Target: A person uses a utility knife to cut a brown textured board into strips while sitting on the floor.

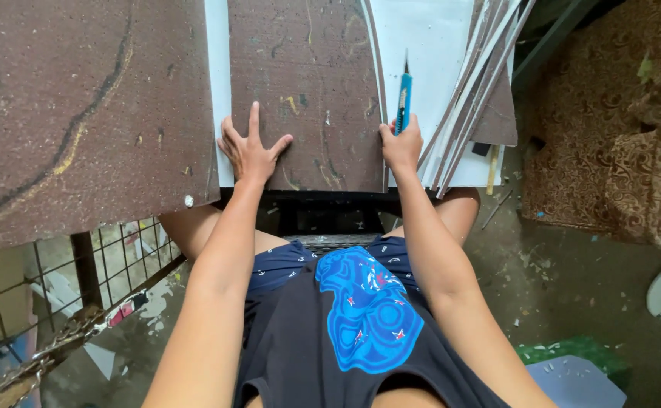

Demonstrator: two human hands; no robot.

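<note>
My left hand (251, 151) lies flat with fingers spread on a brown rectangular board (304, 68) that sits on a white sheet (217, 83). My right hand (402, 143) grips a blue utility knife (404, 98), its blade pointing away from me along the brown board's right edge. The board's near edge is just in front of my knees.
A large brown scratched board (81, 106) covers the left side. A fan of thin cut strips (474, 83) leans at the right over white sheets (429, 45). A wire grid and chain (58, 302) are at lower left. Patterned cushions (617, 128) and a dirty floor lie at right.
</note>
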